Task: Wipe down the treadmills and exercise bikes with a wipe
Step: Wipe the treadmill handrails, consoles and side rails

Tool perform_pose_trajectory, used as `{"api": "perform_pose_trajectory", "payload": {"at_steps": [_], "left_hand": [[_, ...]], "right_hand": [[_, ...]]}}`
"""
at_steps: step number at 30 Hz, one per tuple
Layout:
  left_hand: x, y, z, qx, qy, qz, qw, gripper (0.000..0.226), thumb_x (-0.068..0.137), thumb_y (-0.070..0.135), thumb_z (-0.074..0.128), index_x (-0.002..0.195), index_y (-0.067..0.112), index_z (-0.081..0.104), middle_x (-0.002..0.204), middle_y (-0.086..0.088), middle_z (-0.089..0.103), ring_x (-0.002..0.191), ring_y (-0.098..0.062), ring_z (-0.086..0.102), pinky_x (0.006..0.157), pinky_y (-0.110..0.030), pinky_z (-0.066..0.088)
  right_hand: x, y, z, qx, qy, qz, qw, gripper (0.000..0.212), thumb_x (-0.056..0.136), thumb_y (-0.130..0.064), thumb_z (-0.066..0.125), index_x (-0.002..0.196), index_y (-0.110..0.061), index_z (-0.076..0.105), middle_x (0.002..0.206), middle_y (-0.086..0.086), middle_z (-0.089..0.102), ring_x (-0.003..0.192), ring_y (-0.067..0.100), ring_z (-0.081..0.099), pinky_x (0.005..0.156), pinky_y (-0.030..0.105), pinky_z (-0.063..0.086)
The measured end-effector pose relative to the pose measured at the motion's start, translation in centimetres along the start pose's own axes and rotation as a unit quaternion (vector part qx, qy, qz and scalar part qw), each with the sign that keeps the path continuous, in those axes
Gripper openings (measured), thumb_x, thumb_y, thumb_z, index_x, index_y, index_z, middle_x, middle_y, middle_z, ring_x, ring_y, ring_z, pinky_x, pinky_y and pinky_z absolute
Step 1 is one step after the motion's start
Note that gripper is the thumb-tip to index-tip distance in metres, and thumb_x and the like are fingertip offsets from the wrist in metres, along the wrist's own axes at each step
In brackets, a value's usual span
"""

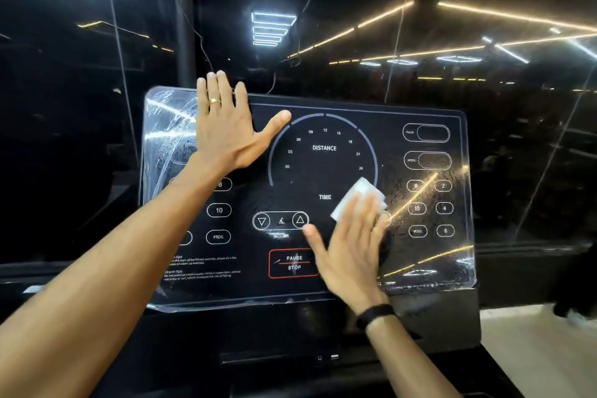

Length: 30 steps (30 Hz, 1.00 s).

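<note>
A black treadmill console (323, 158) fills the middle of the view, with a distance dial, number buttons and a red PAUSE/STOP box under a clear plastic film. My left hand (227, 126) lies flat on the panel's upper left, fingers straight and spread, a ring on one finger. My right hand (350, 245) presses a small white wipe (357, 195) against the panel, right of the word TIME, with straight fingers. The wipe sticks out beyond my fingertips. Wet streaks show on the film at the right and left sides.
A dark glass wall behind the console reflects ceiling light strips. A black post (185, 26) and a thin cable (193, 29) rise behind the console's upper left. Pale floor (536, 349) shows at the lower right. The console base (436, 317) drops below the panel.
</note>
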<state>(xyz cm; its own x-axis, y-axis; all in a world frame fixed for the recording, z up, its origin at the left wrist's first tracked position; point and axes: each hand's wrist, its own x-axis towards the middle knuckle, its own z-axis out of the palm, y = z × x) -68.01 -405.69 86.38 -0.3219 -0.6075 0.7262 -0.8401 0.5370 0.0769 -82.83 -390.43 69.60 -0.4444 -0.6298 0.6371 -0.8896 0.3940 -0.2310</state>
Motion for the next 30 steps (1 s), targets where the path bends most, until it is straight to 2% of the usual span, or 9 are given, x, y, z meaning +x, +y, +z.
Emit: {"api": "perform_pose_trajectory", "payload": {"at_steps": [4, 6, 9, 11, 15, 18, 24, 27, 30], "left_hand": [[-0.3, 1.9, 0.7, 0.003, 0.005, 0.031, 1.000, 0.113, 0.083, 0.087, 0.005, 0.156, 0.003, 0.017, 0.162, -0.027, 0.007, 0.153, -0.035, -0.003, 0.122, -0.050, -0.011], [-0.4, 2.8, 1.1, -0.005, 0.012, 0.039, 0.999, 0.111, 0.084, 0.086, 0.005, 0.156, 0.003, 0.017, 0.162, -0.027, 0.008, 0.153, -0.036, -0.002, 0.122, -0.051, -0.009], [-0.2, 3.0, 1.7, -0.007, 0.021, 0.053, 0.998, 0.110, 0.083, 0.086, 0.005, 0.156, 0.004, 0.017, 0.162, -0.025, 0.012, 0.152, -0.037, 0.001, 0.122, -0.052, -0.006], [-0.2, 3.1, 2.0, -0.012, 0.023, 0.062, 0.998, 0.109, 0.084, 0.086, 0.007, 0.156, 0.005, 0.017, 0.162, -0.025, 0.012, 0.152, -0.037, 0.001, 0.122, -0.052, -0.005], [0.0, 4.0, 2.0, -0.015, 0.022, 0.055, 0.998, 0.112, 0.082, 0.089, 0.010, 0.155, 0.006, 0.021, 0.161, -0.027, 0.015, 0.152, -0.040, 0.000, 0.122, -0.053, -0.006], [0.5, 5.5, 1.8, -0.009, 0.018, 0.064, 0.998, 0.114, 0.080, 0.091, 0.007, 0.154, 0.005, 0.023, 0.160, -0.028, 0.017, 0.152, -0.040, 0.002, 0.122, -0.054, -0.005], [1.2, 11.3, 2.5, -0.029, 0.013, 0.103, 0.994, 0.118, 0.080, 0.091, 0.004, 0.150, 0.000, 0.031, 0.156, -0.028, 0.029, 0.149, -0.042, 0.014, 0.122, -0.055, 0.000], [1.4, 12.1, 3.1, -0.025, 0.026, 0.113, 0.993, 0.117, 0.081, 0.090, 0.005, 0.150, -0.001, 0.030, 0.155, -0.026, 0.030, 0.149, -0.042, 0.015, 0.123, -0.054, 0.000], [1.1, 12.2, 3.6, -0.019, 0.037, 0.120, 0.992, 0.117, 0.081, 0.090, 0.004, 0.152, -0.001, 0.027, 0.157, -0.027, 0.027, 0.150, -0.042, 0.012, 0.122, -0.054, 0.001]], "right_hand": [[-3.0, -4.3, 0.4, 0.006, -0.025, -0.180, 0.983, 0.104, 0.092, -0.080, 0.019, 0.158, -0.002, -0.002, 0.166, 0.018, -0.011, 0.153, 0.033, -0.012, 0.122, 0.052, -0.006], [-7.4, -3.7, 2.3, 0.005, -0.056, -0.223, 0.973, 0.104, 0.091, -0.081, 0.025, 0.159, -0.004, 0.010, 0.167, 0.016, 0.000, 0.154, 0.032, 0.004, 0.121, 0.051, 0.005], [-11.6, 0.4, 4.0, -0.026, -0.085, -0.157, 0.983, 0.102, 0.089, -0.083, 0.024, 0.154, -0.003, 0.028, 0.162, 0.018, 0.025, 0.148, 0.034, 0.030, 0.118, 0.053, 0.014], [-11.0, 3.8, 4.1, -0.025, -0.075, -0.062, 0.995, 0.101, 0.093, -0.079, 0.019, 0.153, 0.002, 0.023, 0.159, 0.023, 0.027, 0.147, 0.037, 0.028, 0.119, 0.056, 0.010], [-3.7, 7.4, 0.8, -0.010, -0.041, 0.086, 0.995, 0.103, 0.088, -0.081, -0.008, 0.152, -0.002, -0.023, 0.161, 0.027, -0.017, 0.151, 0.036, -0.020, 0.120, 0.057, -0.010], [1.3, 5.0, -1.5, 0.019, -0.037, 0.041, 0.998, 0.106, 0.078, -0.084, -0.020, 0.147, -0.006, -0.033, 0.155, 0.022, -0.037, 0.143, 0.029, -0.040, 0.115, 0.050, -0.027], [-6.1, 2.5, 0.0, -0.001, -0.075, -0.139, 0.987, 0.104, 0.091, -0.081, 0.018, 0.158, -0.003, 0.001, 0.166, 0.015, -0.011, 0.154, 0.033, -0.006, 0.122, 0.051, -0.003], [-9.6, 6.5, 1.1, -0.041, -0.094, -0.096, 0.990, 0.099, 0.093, -0.079, 0.020, 0.156, -0.002, 0.022, 0.165, 0.019, 0.011, 0.151, 0.035, 0.019, 0.116, 0.055, 0.015], [-7.3, 11.2, 0.9, -0.061, -0.096, 0.017, 0.993, 0.098, 0.097, -0.074, 0.013, 0.155, 0.005, 0.018, 0.164, 0.024, 0.013, 0.151, 0.038, 0.016, 0.117, 0.059, 0.009]]}}
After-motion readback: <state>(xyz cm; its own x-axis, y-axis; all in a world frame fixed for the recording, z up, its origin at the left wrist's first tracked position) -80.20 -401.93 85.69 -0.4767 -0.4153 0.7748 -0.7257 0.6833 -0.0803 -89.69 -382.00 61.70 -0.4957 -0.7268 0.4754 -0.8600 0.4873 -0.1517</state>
